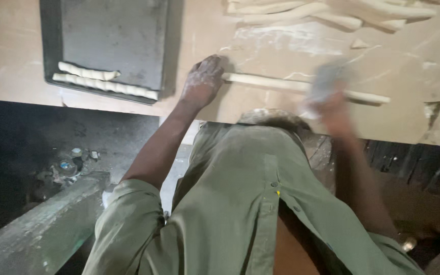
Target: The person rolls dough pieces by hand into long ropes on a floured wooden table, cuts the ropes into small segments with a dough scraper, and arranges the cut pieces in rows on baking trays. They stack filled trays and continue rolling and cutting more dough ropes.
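A long thin rope of pale dough (pixel 276 82) lies across the floured wooden worktable (pixel 393 117). My left hand (pixel 203 81), dusted with flour, rests palm down on the rope's left end. My right hand (pixel 328 94) is blurred by motion over the rope's right part, touching it. The rope's right tip sticks out past that hand. A dark metal baking tray (pixel 113 30) sits at the table's left, with two dough ropes (pixel 103 81) laid along its near edge.
A heap of several more dough ropes (pixel 332 12) lies at the back of the table. Flour streaks mark the board. My olive green shirt fills the lower middle. Below the table edge at left are a dark floor with litter and a concrete ledge (pixel 42 224).
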Available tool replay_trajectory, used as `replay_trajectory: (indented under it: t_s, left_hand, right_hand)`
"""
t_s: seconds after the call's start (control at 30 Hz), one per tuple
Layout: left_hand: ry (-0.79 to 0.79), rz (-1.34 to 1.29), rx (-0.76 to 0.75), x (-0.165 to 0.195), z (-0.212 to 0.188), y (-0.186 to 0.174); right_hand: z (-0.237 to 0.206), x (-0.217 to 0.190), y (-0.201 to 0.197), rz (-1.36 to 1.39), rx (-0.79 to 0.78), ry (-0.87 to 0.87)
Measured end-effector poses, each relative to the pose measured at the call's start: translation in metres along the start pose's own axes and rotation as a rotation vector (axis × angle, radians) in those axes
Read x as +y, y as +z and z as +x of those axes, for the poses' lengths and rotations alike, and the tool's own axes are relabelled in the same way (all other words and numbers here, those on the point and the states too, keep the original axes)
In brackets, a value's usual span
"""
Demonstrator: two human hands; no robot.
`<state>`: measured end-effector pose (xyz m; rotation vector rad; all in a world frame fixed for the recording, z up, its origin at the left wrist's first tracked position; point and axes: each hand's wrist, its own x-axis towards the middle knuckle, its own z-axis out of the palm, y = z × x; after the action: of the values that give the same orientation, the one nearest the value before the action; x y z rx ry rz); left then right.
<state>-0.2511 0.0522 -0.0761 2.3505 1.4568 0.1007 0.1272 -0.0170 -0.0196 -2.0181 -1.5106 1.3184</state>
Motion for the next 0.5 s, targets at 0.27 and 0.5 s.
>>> replay_trajectory:
  t_s: [0.27, 0.5]
  left_hand:
    - [0.1, 0.001, -0.014, -0.043, -0.003, -0.005]
    - [0.142, -0.083, 0.045, -0.039, 0.002, -0.004]
  right_hand:
    - [0.036, -0.105, 0.172, -0.424, -0.285, -0.161]
    - [0.053, -0.128, 0.159, -0.389, -0.19, -0.135]
